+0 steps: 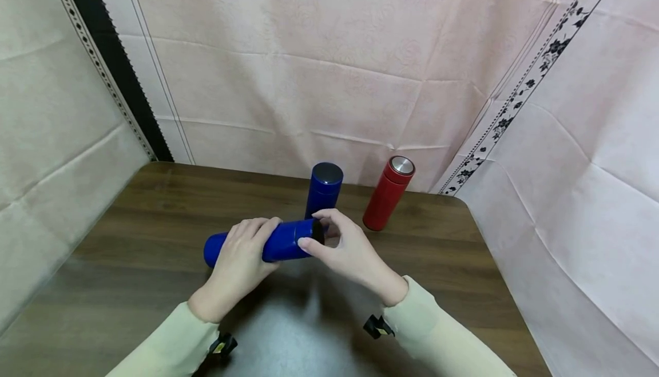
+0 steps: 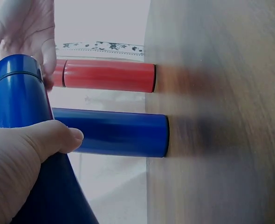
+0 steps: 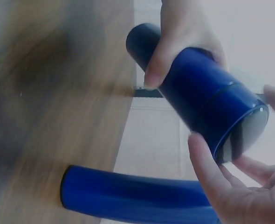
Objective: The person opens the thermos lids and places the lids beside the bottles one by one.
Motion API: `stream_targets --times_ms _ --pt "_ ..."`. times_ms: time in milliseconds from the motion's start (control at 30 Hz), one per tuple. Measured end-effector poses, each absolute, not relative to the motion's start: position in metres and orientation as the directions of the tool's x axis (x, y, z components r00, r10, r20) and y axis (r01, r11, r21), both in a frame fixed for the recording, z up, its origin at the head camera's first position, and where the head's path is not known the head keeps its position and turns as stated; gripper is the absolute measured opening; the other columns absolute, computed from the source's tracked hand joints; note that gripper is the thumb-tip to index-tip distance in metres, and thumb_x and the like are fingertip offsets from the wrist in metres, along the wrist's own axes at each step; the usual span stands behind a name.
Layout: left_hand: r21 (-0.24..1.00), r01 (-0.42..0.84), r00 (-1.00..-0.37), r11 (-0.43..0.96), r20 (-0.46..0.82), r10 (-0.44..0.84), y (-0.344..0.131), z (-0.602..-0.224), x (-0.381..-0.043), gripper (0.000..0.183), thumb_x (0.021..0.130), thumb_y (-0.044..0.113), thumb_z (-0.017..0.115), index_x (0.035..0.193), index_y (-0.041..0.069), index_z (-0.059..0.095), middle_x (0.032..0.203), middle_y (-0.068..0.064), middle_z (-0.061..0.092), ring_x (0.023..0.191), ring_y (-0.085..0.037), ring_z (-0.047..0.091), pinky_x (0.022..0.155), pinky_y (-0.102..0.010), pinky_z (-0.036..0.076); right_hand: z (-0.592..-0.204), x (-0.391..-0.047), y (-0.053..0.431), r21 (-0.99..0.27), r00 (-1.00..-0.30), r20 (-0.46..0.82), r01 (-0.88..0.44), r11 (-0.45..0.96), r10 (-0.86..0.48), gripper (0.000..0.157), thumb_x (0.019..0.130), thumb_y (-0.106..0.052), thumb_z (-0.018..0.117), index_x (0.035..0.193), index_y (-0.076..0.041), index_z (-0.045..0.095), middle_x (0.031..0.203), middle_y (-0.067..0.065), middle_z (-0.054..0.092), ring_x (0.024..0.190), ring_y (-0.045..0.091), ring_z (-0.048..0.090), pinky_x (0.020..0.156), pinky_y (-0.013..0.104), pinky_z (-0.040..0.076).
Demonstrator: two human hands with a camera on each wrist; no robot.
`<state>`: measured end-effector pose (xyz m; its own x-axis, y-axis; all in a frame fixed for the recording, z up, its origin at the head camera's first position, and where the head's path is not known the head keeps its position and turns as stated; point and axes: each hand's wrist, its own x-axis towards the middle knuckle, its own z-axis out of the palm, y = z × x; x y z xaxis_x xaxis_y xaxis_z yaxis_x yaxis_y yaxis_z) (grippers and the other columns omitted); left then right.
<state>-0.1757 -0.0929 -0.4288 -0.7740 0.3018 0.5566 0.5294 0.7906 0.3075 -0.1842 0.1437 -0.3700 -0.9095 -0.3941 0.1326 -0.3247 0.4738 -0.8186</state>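
Observation:
A blue thermos flask (image 1: pixel 289 241) is held tilted above the table, its dark cap end towards the right. My left hand (image 1: pixel 241 260) grips it round the middle, the thumb lying along its side in the left wrist view. At the cap end, my right hand (image 1: pixel 347 248) has its thumb and fingers curved round the lid (image 3: pixel 242 135); the palm stands off from the lid's flat top. Behind the held flask, a second blue thermos (image 1: pixel 324 188) stands upright, its lower part partly hidden in the head view. A red thermos (image 1: pixel 386 199) with a silver top stands to its right.
The brown wooden table (image 1: pixel 154 217) has rounded back corners. Pale cloth (image 1: pixel 334 79) hangs behind it and along both sides, with a black floral border (image 1: pixel 530 85) at the right. Small black devices (image 1: pixel 378 326) are worn at the sleeves.

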Motion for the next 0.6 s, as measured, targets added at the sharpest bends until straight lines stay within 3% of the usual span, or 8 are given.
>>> stream_targets --times_ms 200,433,600 --pt "0.308 0.533 -0.763 0.788 0.577 0.291 -0.093 -0.43 -0.176 0.081 0.059 0.024 0.094 0.129 0.012 0.054 0.117 -0.012 0.057 0.105 -0.032 0.051 0.091 -0.055 0.042 -0.371 -0.181 0.141 -0.837 -0.897 0.184 -0.358 0.414 -0.403 0.051 0.085 -0.036 0.075 0.128 -0.02 0.054 0.119 -0.003 0.058 0.099 0.018 0.059 0.079 0.034 0.054" --pt "0.311 0.554 -0.752 0.772 0.584 0.305 -0.095 -0.423 -0.176 0.081 0.056 0.024 0.095 0.127 0.012 0.057 0.113 -0.009 0.06 0.1 -0.03 0.051 0.087 -0.054 0.043 -0.356 -0.17 0.137 -0.848 -0.866 0.256 -0.414 0.329 -0.43 0.05 0.085 -0.016 0.075 0.129 -0.006 0.053 0.119 0.01 0.054 0.102 0.028 0.061 0.085 0.044 0.054" --pt "0.359 0.554 -0.792 0.751 0.505 0.343 -0.099 -0.418 -0.177 0.081 0.057 0.027 0.094 0.128 0.014 0.057 0.113 -0.004 0.06 0.101 -0.026 0.051 0.089 -0.051 0.045 -0.364 -0.175 0.14 -0.791 -0.801 0.328 -0.522 0.318 -0.5 0.054 0.083 -0.016 0.078 0.13 -0.011 0.052 0.121 0.003 0.052 0.108 0.021 0.059 0.086 0.037 0.053"
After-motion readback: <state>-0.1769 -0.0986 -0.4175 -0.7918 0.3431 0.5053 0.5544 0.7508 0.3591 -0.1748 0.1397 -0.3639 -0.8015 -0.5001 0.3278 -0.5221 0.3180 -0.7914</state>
